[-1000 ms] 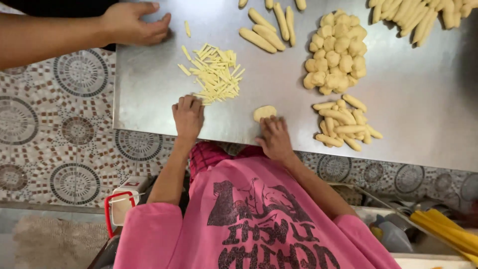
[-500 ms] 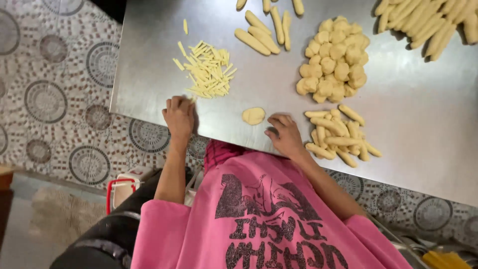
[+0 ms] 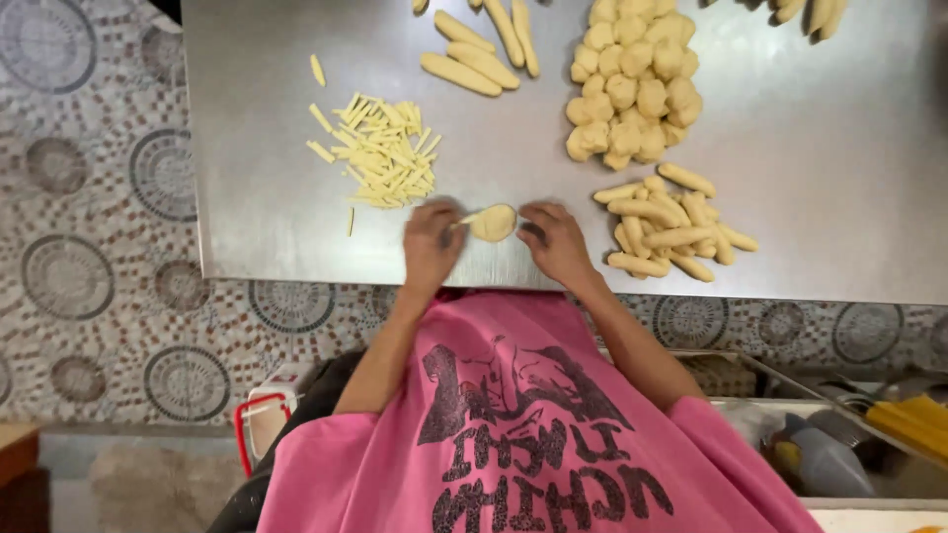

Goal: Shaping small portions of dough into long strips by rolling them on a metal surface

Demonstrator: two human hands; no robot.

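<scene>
Two hands on one flat dough disc (image 3: pixel 492 223) | left hand (image 3: pixel 432 247) moved in from 9 o'clock, fingers now pinching its edge | right hand (image 3: pixel 556 244) fingers curled at 3 o'clock, touching | disc at near edge of surface (image 3: pixel 839 197) | shaping underway; strips (image 3: pixel 380 153) at 10 o'clock.

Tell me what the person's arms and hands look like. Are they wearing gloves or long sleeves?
No gloves: the left hand and right hand are both bare, and so are the forearms. The only clothing is a pink short-sleeved shirt with a dark printed picture and lettering on it. I can't make out any rings, watch or bracelet.
</scene>
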